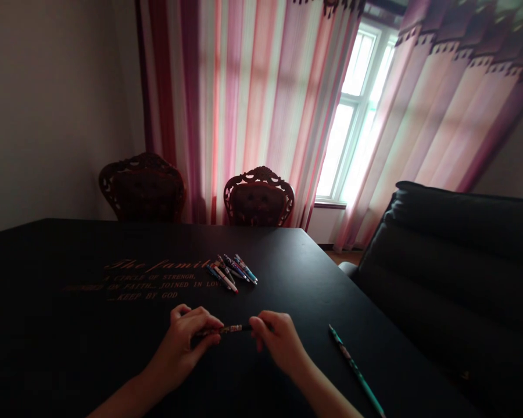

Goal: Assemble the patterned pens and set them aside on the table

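Note:
Just above the near part of the black table (113,366), a slim patterned pen (232,329) is held sideways between my two hands. My left hand (193,334) pinches its left part between thumb and fingers. At the dark right end, my right hand (276,337) closes thumb and fingers on it. Beyond the hands lies a loose pile of several pens (232,271), in white, blue and dark colours. To the right of my right hand, a long green pen or pencil (355,368) lies slantwise by itself on the table.
Orange lettering (157,277) runs across the tabletop left of the pile. Two carved chairs (260,200) stand behind the far edge, before striped curtains (253,87) and a window (353,110). A black padded seat (462,278) borders the table's right side.

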The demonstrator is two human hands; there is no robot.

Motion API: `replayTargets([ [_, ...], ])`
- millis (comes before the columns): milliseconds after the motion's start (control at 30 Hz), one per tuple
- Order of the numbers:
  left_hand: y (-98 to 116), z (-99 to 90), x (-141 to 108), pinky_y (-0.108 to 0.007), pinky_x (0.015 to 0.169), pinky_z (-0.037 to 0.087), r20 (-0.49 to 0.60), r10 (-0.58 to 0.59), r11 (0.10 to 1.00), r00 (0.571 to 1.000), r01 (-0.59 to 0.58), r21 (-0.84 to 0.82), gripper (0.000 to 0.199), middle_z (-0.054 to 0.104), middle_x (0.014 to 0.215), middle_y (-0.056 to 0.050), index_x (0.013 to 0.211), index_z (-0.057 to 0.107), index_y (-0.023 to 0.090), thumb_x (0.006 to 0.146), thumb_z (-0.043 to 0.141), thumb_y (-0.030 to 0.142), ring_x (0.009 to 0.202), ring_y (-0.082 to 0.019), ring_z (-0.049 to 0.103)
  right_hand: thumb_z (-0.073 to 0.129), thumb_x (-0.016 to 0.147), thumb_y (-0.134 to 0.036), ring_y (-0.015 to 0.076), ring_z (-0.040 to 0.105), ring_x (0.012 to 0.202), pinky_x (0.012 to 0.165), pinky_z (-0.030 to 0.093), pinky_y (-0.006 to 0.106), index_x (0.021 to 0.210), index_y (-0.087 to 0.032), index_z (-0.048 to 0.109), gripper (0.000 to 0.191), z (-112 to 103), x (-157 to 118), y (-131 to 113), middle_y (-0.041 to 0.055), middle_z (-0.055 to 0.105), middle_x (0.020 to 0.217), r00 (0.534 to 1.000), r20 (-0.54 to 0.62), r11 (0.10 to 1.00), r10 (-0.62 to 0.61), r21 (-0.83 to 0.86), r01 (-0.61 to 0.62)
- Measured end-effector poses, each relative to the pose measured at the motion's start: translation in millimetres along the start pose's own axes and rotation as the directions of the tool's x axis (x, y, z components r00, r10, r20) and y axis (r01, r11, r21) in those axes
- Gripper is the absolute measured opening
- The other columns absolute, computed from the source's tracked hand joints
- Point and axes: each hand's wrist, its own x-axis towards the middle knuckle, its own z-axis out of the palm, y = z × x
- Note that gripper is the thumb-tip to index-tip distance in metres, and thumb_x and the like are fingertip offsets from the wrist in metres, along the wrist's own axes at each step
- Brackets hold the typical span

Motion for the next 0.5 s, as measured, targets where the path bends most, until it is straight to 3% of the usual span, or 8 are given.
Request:
replayTargets([
  [67,1,-0.1,0,-0.046,0.101,0.025,-0.008,0.014,1.0,1.0,-0.014,-0.01,0.017,0.072,0.093,0.0,0.097,0.07,0.03,0.086,0.064,0.042,0.088,-0.02,0.062,0.046,0.093,-0.053,0.0092,0.045,0.04,0.046,0.033,0.022,0.057,-0.017,0.064,0.054,3,0,1,-0.002,0.052,0.041,0.999,0.013,0.999,0.029,0.016,-0.029],
  [200,0,-0.5,2,-0.042,0.096,0.038,0.009,-0.126,0.974,0.992,0.126,-0.191,0.029,0.073,0.09,-0.001,0.094,0.072,0.028,0.079,0.068,0.052,0.093,-0.024,0.063,0.077,0.073,-0.041,0.0137,0.06,0.059,0.056,0.042,0.023,0.084,-0.018,0.07,0.026,3,1,-1,-0.0008,0.067,0.065,0.999,-0.031,0.981,-0.016,0.192,0.022],
  [267,-3,0.7,5,-0.041,0.093,0.043,0.067,-0.226,0.879,0.972,0.233,-0.417,0.041,0.074,0.09,-0.003,0.102,0.071,0.027,0.082,0.06,0.06,0.098,-0.026,0.064,0.08,0.069,-0.035,0.0153,0.062,0.064,0.06,0.045,0.025,0.084,-0.018,0.07,0.025,1,2,-3,-0.0001,0.068,0.069,0.998,-0.065,0.959,-0.011,0.283,0.029],
  [367,-14,6.0,9,-0.045,0.1,0.041,0.147,-0.328,0.632,0.933,0.333,-0.7,0.059,0.076,0.095,-0.007,0.112,0.069,0.021,0.09,0.038,0.067,0.107,-0.029,0.063,0.079,0.071,-0.034,0.0156,0.063,0.063,0.062,0.046,0.026,0.082,-0.017,0.068,0.023,-3,4,-6,0.0007,0.069,0.068,0.996,-0.092,0.915,0.015,0.404,0.023],
  [433,-21,11.2,10,-0.048,0.105,0.038,0.141,-0.363,0.538,0.921,0.331,-0.775,0.061,0.076,0.099,-0.009,0.108,0.071,0.019,0.088,0.042,0.069,0.109,-0.031,0.063,0.08,0.07,-0.035,0.0153,0.063,0.062,0.062,0.046,0.026,0.082,-0.017,0.068,0.025,-4,4,-6,0.0008,0.07,0.067,0.995,-0.1,0.898,0.025,0.44,0.021],
  [500,-28,16.4,10,-0.051,0.107,0.038,0.116,-0.368,0.501,0.923,0.302,-0.811,0.057,0.076,0.101,-0.009,0.103,0.073,0.019,0.081,0.055,0.069,0.106,-0.032,0.065,0.08,0.069,-0.035,0.015,0.063,0.06,0.061,0.045,0.026,0.08,-0.016,0.068,0.025,-4,3,-6,0.0005,0.069,0.064,0.993,-0.111,0.905,0.027,0.426,0.023],
])
